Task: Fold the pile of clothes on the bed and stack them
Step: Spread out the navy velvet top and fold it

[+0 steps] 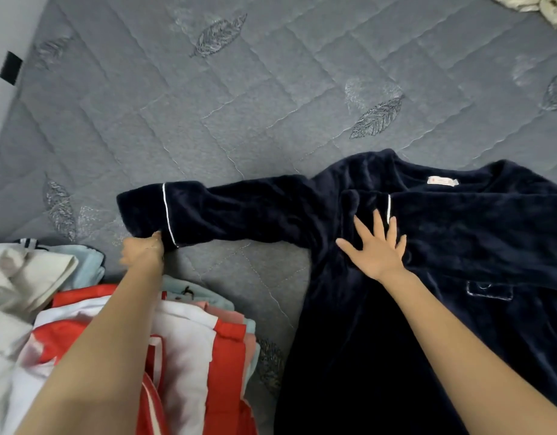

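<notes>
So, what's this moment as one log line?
item: dark navy fleece top | left hand: grips its outstretched cuff | right hand: presses it

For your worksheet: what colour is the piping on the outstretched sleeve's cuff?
White piping on the navy sleeve; head view.

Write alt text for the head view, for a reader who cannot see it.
A person's left hand grips the cuff of the outstretched sleeve of a navy fleece top, while the right hand presses flat on its chest, where the other sleeve lies folded across. The top lies on a grey quilted bed cover, beside a pile of clothes.
</notes>
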A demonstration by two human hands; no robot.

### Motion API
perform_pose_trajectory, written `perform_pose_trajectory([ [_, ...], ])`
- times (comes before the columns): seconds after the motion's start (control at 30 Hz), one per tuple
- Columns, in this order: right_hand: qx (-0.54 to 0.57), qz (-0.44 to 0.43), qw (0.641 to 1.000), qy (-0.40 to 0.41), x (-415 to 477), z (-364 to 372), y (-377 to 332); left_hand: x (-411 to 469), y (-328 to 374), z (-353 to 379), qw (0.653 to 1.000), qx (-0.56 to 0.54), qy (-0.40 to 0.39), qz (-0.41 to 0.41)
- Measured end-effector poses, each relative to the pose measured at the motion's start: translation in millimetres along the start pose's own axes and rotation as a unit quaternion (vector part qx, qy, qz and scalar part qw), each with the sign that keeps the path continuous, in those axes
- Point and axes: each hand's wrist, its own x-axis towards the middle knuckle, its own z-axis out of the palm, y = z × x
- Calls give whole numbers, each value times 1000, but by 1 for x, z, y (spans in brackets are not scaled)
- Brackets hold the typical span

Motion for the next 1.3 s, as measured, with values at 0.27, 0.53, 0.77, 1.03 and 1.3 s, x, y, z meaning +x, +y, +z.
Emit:
perform_pose_trajectory([
  [0.27,284,-124,947,86,-23,-21,-58,-111,56,49,920,-133,-32,367],
  [0.53,674,13,738,18,-19,-44,-60,-269,39,87,776,-85,-258,569],
  [0.77,642,53,753,134,-25,-68,48,-321,13,122,685,-30,-243,686],
  [1.03,548,43,806,219,-34,-106,181,-315,7,162,707,224,-77,667],
  [1.3,568,64,786,236,-27,-118,267,-350,-16,181,713,209,-65,666],
])
